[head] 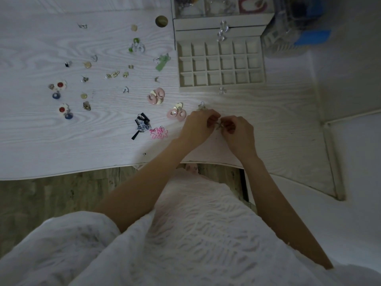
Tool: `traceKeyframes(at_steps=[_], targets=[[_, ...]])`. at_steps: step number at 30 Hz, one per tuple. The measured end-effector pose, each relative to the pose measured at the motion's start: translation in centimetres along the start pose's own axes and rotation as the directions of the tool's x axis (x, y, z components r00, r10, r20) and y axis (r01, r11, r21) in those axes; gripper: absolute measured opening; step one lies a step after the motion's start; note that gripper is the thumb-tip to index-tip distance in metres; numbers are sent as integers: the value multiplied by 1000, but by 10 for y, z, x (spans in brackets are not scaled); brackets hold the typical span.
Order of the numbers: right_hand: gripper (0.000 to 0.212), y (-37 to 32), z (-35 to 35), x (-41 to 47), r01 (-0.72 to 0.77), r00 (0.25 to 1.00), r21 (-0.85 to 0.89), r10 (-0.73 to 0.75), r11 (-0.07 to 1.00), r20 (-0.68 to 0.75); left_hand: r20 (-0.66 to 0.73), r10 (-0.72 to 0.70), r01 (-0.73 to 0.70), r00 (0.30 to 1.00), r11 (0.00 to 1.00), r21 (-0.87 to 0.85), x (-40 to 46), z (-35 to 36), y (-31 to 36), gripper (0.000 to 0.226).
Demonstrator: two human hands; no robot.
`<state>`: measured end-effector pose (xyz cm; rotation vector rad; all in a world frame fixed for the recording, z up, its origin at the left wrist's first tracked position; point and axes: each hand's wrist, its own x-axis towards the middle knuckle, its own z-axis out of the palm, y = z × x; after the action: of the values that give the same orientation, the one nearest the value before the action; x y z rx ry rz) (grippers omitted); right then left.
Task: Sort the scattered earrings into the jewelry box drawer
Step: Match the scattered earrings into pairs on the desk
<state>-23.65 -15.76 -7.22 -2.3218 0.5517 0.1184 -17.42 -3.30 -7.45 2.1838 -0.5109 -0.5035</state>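
On the worktop (pixel 61 137): white wood-grain surface, earrings scattered over its left and middle part.
Left hand (pixel 199 122): fingers curled, a small metallic earring (pixel 219 125) is pinched at the fingertips.
Right hand (pixel 237 129): fingers curled, the same small earring is pinched from the other side; both hands are met just above the worktop.
Drawer (pixel 221 65): pulled out of the jewelry box (pixel 223 21), gridded compartments are seen with nothing in them; it is set well beyond the hands.
Near the hands: a hooked earring (pixel 202 106) is laid just beyond the left hand; a pink disc earring (pixel 176 113) is laid just left of it.
Further left: second pink disc earring (pixel 156 96), black-and-blue fan earring (pixel 142 124), pink squiggle earring (pixel 158 133), green earring (pixel 162 61).
Far left: two flower earrings (pixel 59 85) with red centres and blue drops.
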Motion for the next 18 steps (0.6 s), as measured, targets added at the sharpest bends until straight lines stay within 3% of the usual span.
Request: traceKeyframes(at_steps=[5, 9, 14, 18], targets=[[25, 1, -1, 1, 10, 1000, -14, -10, 1000, -8, -12, -16, 16, 1000, 1000, 26, -2, -2, -1, 33], [25, -2, -11, -5, 49, 997, -17, -50, 999, -61, -24, 56, -55, 998, 998, 33, -7, -8, 0, 30], [19, -26, -29, -17, 282, 950, 8, -278, 959, -143, -221, 199, -170, 955, 975, 146, -29, -44, -4, 16], [19, -49, -20, -10, 427, 901, -113, -432, 897, -26, -304, 167, -102, 938, 970, 219, -52, -84, -31, 15]])
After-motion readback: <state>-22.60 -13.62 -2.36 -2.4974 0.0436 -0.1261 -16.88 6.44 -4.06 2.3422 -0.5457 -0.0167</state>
